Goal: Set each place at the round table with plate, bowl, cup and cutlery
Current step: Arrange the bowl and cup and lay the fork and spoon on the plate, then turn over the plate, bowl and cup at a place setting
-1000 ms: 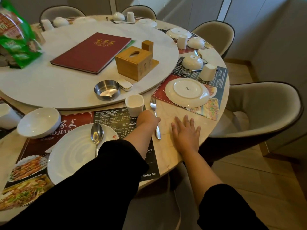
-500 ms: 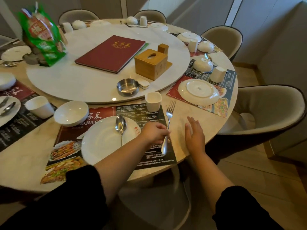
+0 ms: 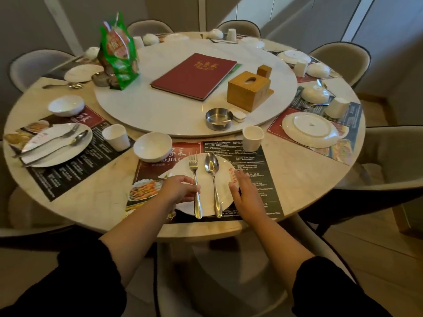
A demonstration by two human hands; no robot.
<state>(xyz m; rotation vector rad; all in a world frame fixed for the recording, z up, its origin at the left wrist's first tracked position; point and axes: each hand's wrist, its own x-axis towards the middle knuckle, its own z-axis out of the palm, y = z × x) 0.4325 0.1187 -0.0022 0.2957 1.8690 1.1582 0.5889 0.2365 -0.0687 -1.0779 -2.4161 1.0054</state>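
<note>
Placemat (image 3: 263, 170) under near plate (image 3: 225, 171): red band reads "O JIA C", rest covered. Fine print and menu (image 3: 194, 75) title illegible.

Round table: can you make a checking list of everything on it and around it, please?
Surface: marble round table with turntable and printed placemats.
Job's things: nearest plate carries fork and spoon side by side; bowl and cup stand beyond it, upright.
Clutter: red menu, wooden tissue box, ashtray, green snack bag on turntable.
Hands: left hand fingers pinch fork handle; right hand open beside plate's right rim.
Cables: nothing seen.
Surroundings: padded chairs.
</note>
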